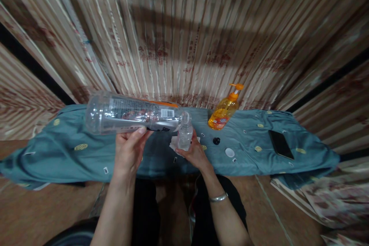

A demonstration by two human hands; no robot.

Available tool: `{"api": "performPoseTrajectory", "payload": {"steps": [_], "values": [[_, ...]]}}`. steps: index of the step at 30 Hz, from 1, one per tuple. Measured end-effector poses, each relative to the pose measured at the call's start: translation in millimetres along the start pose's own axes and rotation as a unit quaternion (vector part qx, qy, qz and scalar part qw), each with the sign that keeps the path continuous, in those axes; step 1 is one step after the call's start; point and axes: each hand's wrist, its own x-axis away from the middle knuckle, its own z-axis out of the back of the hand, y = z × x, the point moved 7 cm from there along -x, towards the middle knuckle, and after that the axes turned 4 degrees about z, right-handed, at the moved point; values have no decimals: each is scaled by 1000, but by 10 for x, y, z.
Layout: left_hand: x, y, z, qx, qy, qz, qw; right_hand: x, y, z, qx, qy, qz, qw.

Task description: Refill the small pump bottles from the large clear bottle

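My left hand is closed around a large clear plastic bottle with a silver and orange label, tipped onto its side. Its neck points right and meets the mouth of a small clear bottle. That small bottle is wrapped by the fingers of my right hand, which has a silver bangle at the wrist. Beneath the small bottle lies a piece of white tissue. I cannot tell how much liquid either bottle holds.
An orange pump bottle stands at the back, right of my hands. In front of it lie a black cap and a white disc. Farther right is a dark phone. A green patterned cloth covers the table; a curtain hangs behind.
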Motion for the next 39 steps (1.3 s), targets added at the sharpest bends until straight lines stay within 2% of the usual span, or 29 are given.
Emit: {"api": "performPoseTrajectory", "payload": {"steps": [5, 12, 15, 19, 23, 28, 39], "values": [[5, 4, -43, 6, -7, 2, 1000, 18, 15, 145, -17, 27, -42, 999], [-5, -24, -55, 13, -10, 8, 1000, -139, -308, 365, -164, 99, 22, 981], [-13, -25, -53, 14, -10, 8, 1000, -311, -507, 421, -207, 75, 42, 975], [-13, -8, -59, 14, -14, 9, 1000, -503, -750, 483, -214, 45, 58, 974], [-4, 10, -82, 14, -17, 12, 1000, -632, -883, 465, -183, 7, 66, 981], [6, 43, -114, 21, -13, 8, 1000, -730, -915, 380, -170, -21, 83, 982], [5, 8, -54, 2, -10, 5, 1000, -664, -870, 318, -176, 22, 89, 980]]}}
